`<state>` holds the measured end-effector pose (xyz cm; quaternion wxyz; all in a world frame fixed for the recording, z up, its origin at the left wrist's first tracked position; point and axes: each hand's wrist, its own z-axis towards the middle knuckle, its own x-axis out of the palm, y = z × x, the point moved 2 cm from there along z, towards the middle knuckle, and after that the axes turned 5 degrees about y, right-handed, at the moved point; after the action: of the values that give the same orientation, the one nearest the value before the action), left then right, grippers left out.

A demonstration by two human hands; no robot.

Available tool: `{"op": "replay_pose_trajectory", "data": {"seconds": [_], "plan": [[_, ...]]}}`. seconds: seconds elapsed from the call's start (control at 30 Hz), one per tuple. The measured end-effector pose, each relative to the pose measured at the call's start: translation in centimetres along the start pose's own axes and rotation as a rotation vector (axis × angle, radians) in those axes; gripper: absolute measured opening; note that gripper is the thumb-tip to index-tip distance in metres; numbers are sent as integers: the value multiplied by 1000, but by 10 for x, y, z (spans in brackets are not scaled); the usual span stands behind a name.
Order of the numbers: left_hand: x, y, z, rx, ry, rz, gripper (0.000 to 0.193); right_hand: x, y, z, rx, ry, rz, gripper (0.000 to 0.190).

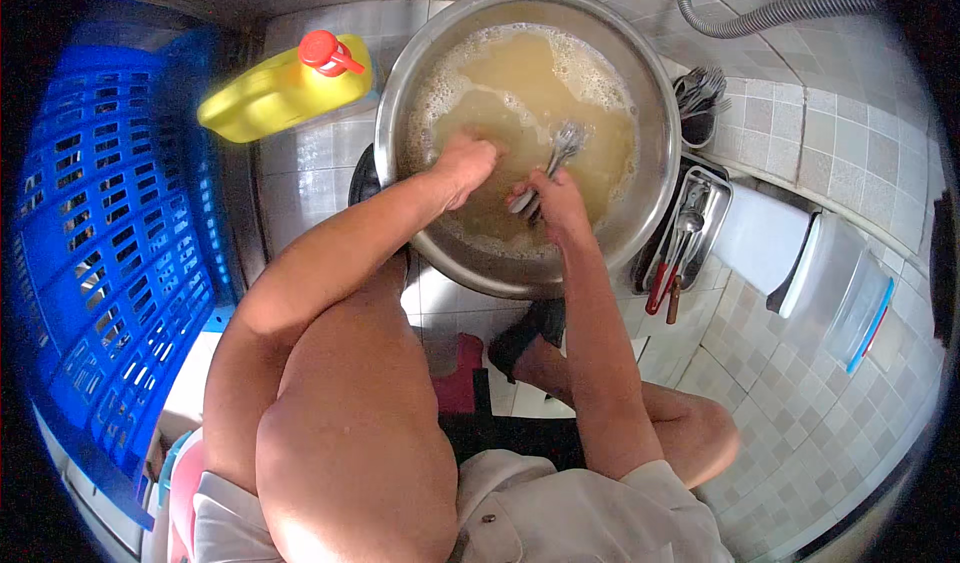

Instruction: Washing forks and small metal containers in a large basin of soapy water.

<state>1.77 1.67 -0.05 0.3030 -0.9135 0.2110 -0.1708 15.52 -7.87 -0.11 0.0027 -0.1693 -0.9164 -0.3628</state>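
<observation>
A large round stainless-steel basin (529, 287) stands on the floor before me, holding cloudy yellowish water with foam around its edge. My right hand (561, 201) grips a bundle of metal forks (564, 146) over the water. Their tined ends point away from me, and the handles stick out below my fingers. On the basin's left side, my left hand (469, 164) reaches down to the water. Its fingertips are blurred and partly hidden, so whether they hold anything does not show. The cloudy water hides whatever lies at the bottom.
At the left is a blue plastic crate (112, 225), with a yellow bottle (285, 90) with a red cap nearer the basin. To the right are a cup of forks (701, 97), a metal tray of utensils (686, 225) and clear plastic containers (836, 293). A flexible metal hose (742, 26) hangs above.
</observation>
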Motion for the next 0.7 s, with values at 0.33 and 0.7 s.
{"op": "replay_pose_trajectory", "data": {"seconds": [0.33, 0.7], "plan": [[-4, -6, -2, 65, -58, -47, 36, 21, 20, -13, 150, 103, -104, 14], [-2, -32, -8, 86, 19, -134, 52, 30, 49, -49, 14, 241, 152, 23]]}}
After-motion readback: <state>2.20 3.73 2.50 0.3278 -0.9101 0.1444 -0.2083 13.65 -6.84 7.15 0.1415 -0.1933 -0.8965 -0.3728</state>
